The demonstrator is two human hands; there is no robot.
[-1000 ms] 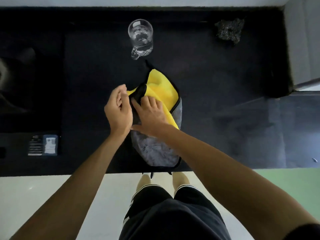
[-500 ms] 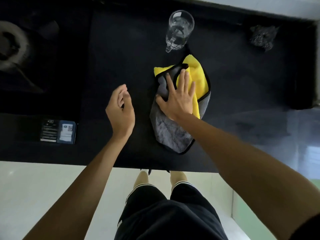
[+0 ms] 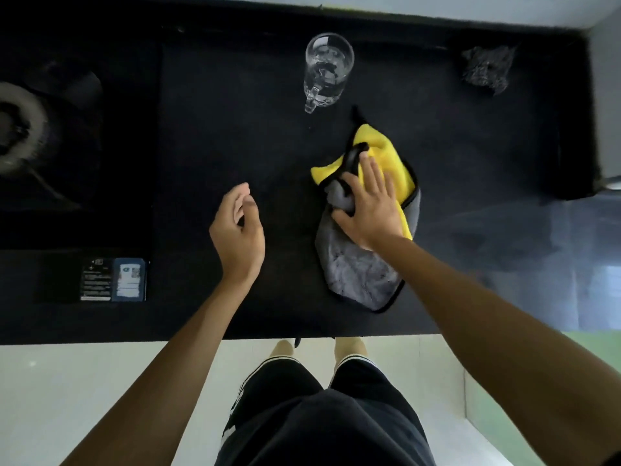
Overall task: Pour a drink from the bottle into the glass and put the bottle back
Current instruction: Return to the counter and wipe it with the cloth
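Your right hand is pressing flat on the cloth, left hand hovering loosely curled, empty; a wide wipe could be toppling the glass.

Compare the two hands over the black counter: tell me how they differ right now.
The right hand lies flat, fingers spread, pressed on the yellow and grey cloth; the left hand touches nothing. The left hand's fingers curl loosely, while the right hand's are straight. The right hand sits nearer the glass mug than the left. Both are bare and empty.
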